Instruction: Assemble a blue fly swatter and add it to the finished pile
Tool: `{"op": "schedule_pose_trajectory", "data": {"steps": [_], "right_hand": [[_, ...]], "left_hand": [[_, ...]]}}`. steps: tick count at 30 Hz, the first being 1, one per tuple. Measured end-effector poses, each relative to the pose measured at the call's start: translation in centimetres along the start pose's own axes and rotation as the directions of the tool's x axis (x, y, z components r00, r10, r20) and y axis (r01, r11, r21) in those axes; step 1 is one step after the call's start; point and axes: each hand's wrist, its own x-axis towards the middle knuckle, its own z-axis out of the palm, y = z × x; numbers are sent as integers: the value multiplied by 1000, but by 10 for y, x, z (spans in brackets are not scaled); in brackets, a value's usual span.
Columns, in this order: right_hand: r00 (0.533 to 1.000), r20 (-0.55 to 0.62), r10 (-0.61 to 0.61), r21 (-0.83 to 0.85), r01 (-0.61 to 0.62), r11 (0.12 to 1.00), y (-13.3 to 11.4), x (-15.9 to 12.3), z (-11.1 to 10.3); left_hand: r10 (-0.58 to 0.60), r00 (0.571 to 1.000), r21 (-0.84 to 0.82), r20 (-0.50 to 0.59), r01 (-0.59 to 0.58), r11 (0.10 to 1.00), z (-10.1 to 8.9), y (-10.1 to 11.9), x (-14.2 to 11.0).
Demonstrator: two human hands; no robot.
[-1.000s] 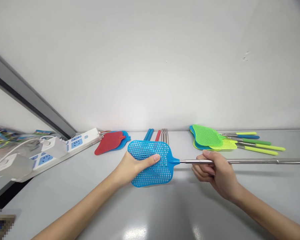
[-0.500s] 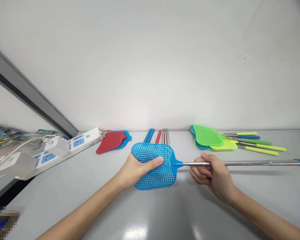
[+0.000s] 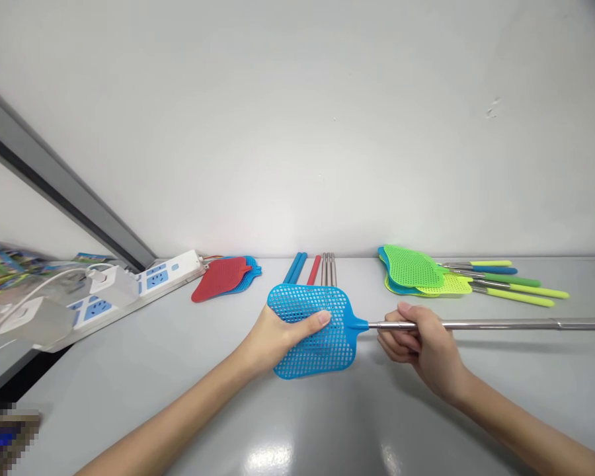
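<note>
White wall (image 3: 297, 132) rises behind a pale grey counter (image 3: 188, 403), and a grey metal rail (image 3: 54, 178) slants down to the counter at the far left. Bright printed packaging (image 3: 10, 261) sits blurred at the left edge, beside a white power strip (image 3: 171, 274) with a white plug adapter (image 3: 114, 285) in it and a white cable (image 3: 44, 281) trailing from it. Along the back of the counter lie a red swatter head on blue ones (image 3: 221, 277), two blue rods (image 3: 293, 268), a red rod (image 3: 314, 270), steel rods (image 3: 328, 269), a stack of green and yellow swatter heads (image 3: 411, 266), and handles with green, yellow and blue grips (image 3: 510, 289). Held over the middle of the counter, in front of the rods, is a blue plastic fly swatter (image 3: 312, 330), its steel shaft (image 3: 496, 324) running right out of the frame. The left hand (image 3: 277, 337) grips the mesh head, thumb pressed across the front, the other fingers hidden behind it. The right hand (image 3: 426, 344) wraps the shaft just beyond the blue neck (image 3: 359, 324), its fingers (image 3: 394, 344) curled close together and pinching the steel against the thumb
</note>
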Motion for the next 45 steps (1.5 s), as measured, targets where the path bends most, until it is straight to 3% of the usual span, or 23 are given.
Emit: {"op": "schedule_pose_trajectory", "data": {"steps": [5, 14, 18, 23, 30, 36, 41, 43, 45], "right_hand": [[998, -54, -8, -129, 1, 992, -2, -2, -1], [998, 57, 18, 7, -18, 1000, -6, 2, -4], [995, 77, -58, -18, 59, 998, -15, 3, -7], [996, 77, -39, -77, 45, 996, -17, 5, -10], [997, 25, -69, -161, 72, 984, -19, 9, -13], [994, -3, -111, -17, 111, 994, -24, 11, -15], [989, -111, -101, 63, 108, 992, -26, 17, -20], [986, -149, -78, 28, 83, 996, -23, 19, -22], [984, -166, -61, -2, 62, 998, -20, 19, -22]], "left_hand": [[-37, 999, -44, -4, 37, 998, 6, -6, 1], [-51, 998, -131, 46, 57, 990, 9, -2, -5], [-60, 997, -182, 55, 69, 981, 13, 0, -6], [-92, 995, -236, 25, 96, 967, 15, 4, -5], [-111, 992, -218, 52, 119, 969, 6, 19, -2], [-107, 993, -225, 52, 116, 967, 1, 27, -1], [-112, 994, -172, 12, 112, 979, -13, 27, 5], [-81, 997, -97, -20, 78, 992, -23, 25, 11], [50, 991, 34, -127, -46, 998, -34, 25, 17]]}}
